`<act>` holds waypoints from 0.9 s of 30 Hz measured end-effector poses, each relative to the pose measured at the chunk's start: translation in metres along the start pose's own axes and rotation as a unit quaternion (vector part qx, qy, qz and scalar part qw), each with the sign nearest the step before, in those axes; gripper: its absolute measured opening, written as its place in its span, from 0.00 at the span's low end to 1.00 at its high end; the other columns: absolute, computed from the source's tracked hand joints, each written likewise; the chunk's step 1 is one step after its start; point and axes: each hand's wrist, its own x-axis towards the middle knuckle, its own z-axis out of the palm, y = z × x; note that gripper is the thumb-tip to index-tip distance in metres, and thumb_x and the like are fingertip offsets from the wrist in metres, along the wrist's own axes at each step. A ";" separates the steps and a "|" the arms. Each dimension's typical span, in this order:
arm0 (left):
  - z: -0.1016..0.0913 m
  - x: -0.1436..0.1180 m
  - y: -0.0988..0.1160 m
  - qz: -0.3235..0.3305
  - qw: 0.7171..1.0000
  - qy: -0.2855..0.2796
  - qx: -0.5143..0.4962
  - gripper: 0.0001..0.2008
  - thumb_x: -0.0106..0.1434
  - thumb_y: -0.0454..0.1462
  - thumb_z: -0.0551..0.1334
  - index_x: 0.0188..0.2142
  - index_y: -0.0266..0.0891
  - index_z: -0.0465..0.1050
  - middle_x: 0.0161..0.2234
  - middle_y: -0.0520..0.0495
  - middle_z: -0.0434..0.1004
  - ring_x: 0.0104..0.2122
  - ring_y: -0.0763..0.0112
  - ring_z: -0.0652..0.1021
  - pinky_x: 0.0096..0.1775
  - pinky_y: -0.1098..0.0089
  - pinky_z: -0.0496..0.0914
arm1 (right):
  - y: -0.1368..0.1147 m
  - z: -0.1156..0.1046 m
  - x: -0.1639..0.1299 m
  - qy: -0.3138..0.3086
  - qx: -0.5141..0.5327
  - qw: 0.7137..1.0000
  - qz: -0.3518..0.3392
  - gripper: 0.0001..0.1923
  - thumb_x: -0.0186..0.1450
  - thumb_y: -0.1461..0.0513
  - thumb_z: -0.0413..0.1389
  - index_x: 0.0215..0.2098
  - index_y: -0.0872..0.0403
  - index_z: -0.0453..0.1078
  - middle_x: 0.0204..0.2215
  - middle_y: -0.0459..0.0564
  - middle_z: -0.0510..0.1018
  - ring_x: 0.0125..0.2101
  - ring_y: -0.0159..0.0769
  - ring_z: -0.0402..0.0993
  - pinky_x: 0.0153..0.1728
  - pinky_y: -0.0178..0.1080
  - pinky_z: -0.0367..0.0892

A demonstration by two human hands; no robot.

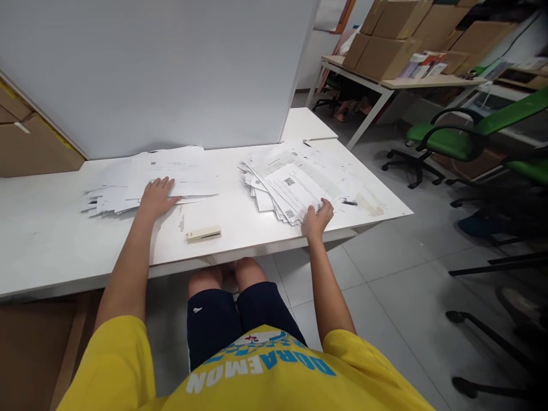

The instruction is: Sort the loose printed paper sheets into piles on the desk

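My left hand (156, 196) lies flat, fingers spread, on a spread-out stack of white papers (171, 171) at the left of the white table (51, 240). My right hand (317, 217) grips the near corner of a fanned pile of printed sheets (286, 182) with QR codes, at the right of the table. A cream stapler (204, 233) lies on the table between my hands, near the front edge.
A large white board (171, 68) stands upright behind the papers. Cardboard boxes (25, 137) sit at the far left. To the right are green office chairs (462, 137), and a second table (428, 83) carries boxes (385, 45). A small dark object (350, 202) lies beside the right pile.
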 end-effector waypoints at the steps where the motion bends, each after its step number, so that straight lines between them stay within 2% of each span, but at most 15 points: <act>1: -0.001 0.005 -0.002 0.005 1.000 -0.015 0.007 0.37 0.68 0.50 0.52 0.69 0.30 0.54 0.70 0.34 0.53 0.68 0.45 0.56 0.66 0.50 0.49 | 0.000 0.000 0.000 -0.002 0.001 1.000 -0.002 0.26 0.58 0.61 0.49 0.55 0.58 0.63 0.58 0.63 0.68 0.61 0.49 0.60 0.65 0.54 0.53; 3: -0.003 0.014 -0.006 0.019 0.999 -0.030 0.015 0.37 0.68 0.51 0.52 0.69 0.31 0.55 0.70 0.34 0.54 0.67 0.45 0.58 0.65 0.52 0.52 | 0.000 0.001 0.000 -0.003 0.002 1.000 -0.004 0.25 0.58 0.61 0.49 0.54 0.57 0.64 0.58 0.62 0.68 0.60 0.49 0.61 0.64 0.54 0.54; 6: -0.006 0.023 -0.006 0.035 0.999 -0.027 0.007 0.32 0.71 0.49 0.49 0.66 0.31 0.62 0.66 0.35 0.62 0.65 0.47 0.63 0.62 0.55 0.57 | 0.001 0.002 -0.001 0.000 0.002 1.000 -0.006 0.24 0.58 0.61 0.49 0.53 0.57 0.65 0.57 0.62 0.69 0.59 0.49 0.62 0.64 0.55 0.54; 10: -0.013 0.034 0.000 0.033 0.999 -0.024 0.022 0.25 0.72 0.44 0.45 0.57 0.34 0.71 0.57 0.34 0.73 0.56 0.50 0.73 0.52 0.57 0.65 | 0.001 0.001 -0.001 0.003 0.003 1.000 -0.009 0.24 0.58 0.61 0.49 0.53 0.57 0.65 0.56 0.62 0.70 0.58 0.49 0.63 0.63 0.54 0.55; 14: -0.015 0.036 0.018 0.080 0.994 -0.035 0.071 0.19 0.69 0.34 0.48 0.52 0.33 0.73 0.47 0.31 0.77 0.48 0.50 0.77 0.46 0.57 0.66 | 0.000 0.001 -0.001 0.005 0.011 1.000 -0.006 0.23 0.58 0.61 0.48 0.52 0.56 0.66 0.54 0.61 0.71 0.58 0.48 0.64 0.63 0.54 0.56; 17: -0.012 0.032 0.039 0.103 0.992 -0.011 0.078 0.20 0.67 0.32 0.49 0.54 0.30 0.71 0.49 0.28 0.75 0.51 0.46 0.74 0.49 0.53 0.65 | 0.001 0.001 0.000 0.008 0.015 1.000 -0.003 0.23 0.58 0.61 0.49 0.51 0.57 0.67 0.53 0.61 0.72 0.56 0.48 0.65 0.62 0.53 0.57; 20: -0.008 0.033 0.057 0.078 0.995 -0.004 0.065 0.22 0.66 0.35 0.51 0.56 0.29 0.69 0.53 0.26 0.72 0.55 0.42 0.70 0.52 0.49 0.62 | 0.001 0.000 0.000 0.012 0.013 1.000 -0.001 0.22 0.58 0.60 0.49 0.50 0.56 0.67 0.53 0.60 0.73 0.56 0.48 0.66 0.62 0.53 0.58; 22: -0.007 0.039 0.060 0.045 0.998 -0.008 0.046 0.23 0.65 0.34 0.51 0.57 0.28 0.69 0.53 0.24 0.72 0.56 0.40 0.69 0.53 0.47 0.62 | 0.000 0.000 0.000 0.012 0.012 1.000 -0.003 0.22 0.58 0.60 0.48 0.50 0.57 0.68 0.52 0.61 0.73 0.55 0.48 0.66 0.62 0.52 0.58; 24: -0.007 0.048 0.055 -0.003 1.000 -0.011 0.009 0.24 0.62 0.33 0.53 0.57 0.28 0.70 0.54 0.25 0.73 0.56 0.40 0.69 0.53 0.46 0.61 | -0.001 0.000 -0.001 0.009 0.010 1.000 -0.004 0.22 0.58 0.60 0.48 0.49 0.57 0.68 0.51 0.60 0.73 0.55 0.47 0.67 0.61 0.52 0.59; 27: -0.012 0.058 0.040 -0.063 0.997 -0.022 -0.045 0.25 0.61 0.35 0.53 0.57 0.32 0.73 0.53 0.30 0.76 0.53 0.44 0.73 0.50 0.51 0.65 | -0.004 0.000 0.000 0.001 0.006 1.000 0.000 0.21 0.58 0.60 0.48 0.49 0.55 0.68 0.51 0.59 0.74 0.54 0.47 0.67 0.61 0.52 0.60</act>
